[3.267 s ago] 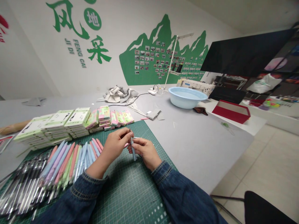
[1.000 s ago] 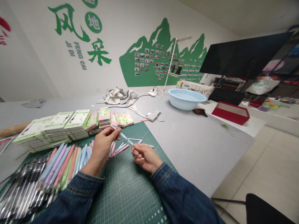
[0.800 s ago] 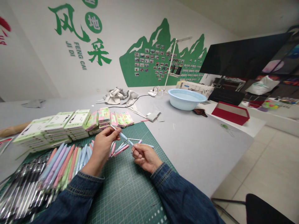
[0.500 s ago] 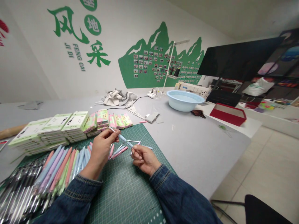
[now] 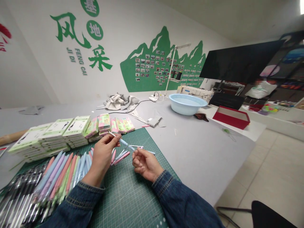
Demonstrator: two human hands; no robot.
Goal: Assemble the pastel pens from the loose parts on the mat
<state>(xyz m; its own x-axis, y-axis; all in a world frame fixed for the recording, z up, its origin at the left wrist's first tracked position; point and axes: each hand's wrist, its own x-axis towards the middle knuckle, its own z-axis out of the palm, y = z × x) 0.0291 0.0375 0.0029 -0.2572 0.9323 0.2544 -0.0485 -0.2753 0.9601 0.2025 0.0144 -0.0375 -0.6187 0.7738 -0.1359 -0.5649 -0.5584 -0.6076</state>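
Holds a slim pale-blue plastic pen (image 5: 125,143) with a white end aslant above a green gridded cutting mat (image 5: 133,193), near the far edge of that mat. Pinches the upper, white end between thumb and fingers of the left hand (image 5: 103,155); grips the lower end in the fingertips of the right hand (image 5: 145,162), hiding the very tip from sight. Has the two hands apart, linked only by the pen. Has a loose scatter of slender pink, pale-blue and white tubes (image 5: 122,158) on the mat, just beyond the hands. Has a dense row of pastel pens (image 5: 68,171) in blue, lilac, coral and green on the left part of the mat, partly behind the left forearm, and farther left a blurred pile of slender black-and-clear pens (image 5: 17,196). Wears blue denim sleeves (image 5: 182,196), both reaching over the mat. Faces stacked flat white-and-green cardboard boxes (image 5: 77,126) and small pink-and-green boxes (image 5: 104,122) along the mat's far left side. Works at a smooth grey table (image 5: 197,148), under the mat. Has, beyond the mat, a crumpled heap of grey and cream cloth (image 5: 121,102), a small grey packet (image 5: 154,121) and a single pink tube (image 5: 145,125), closest to the mat's edge. Has, well to the right of the mat, a round pale-blue plastic basin (image 5: 187,107) and an open red box (image 5: 231,117).
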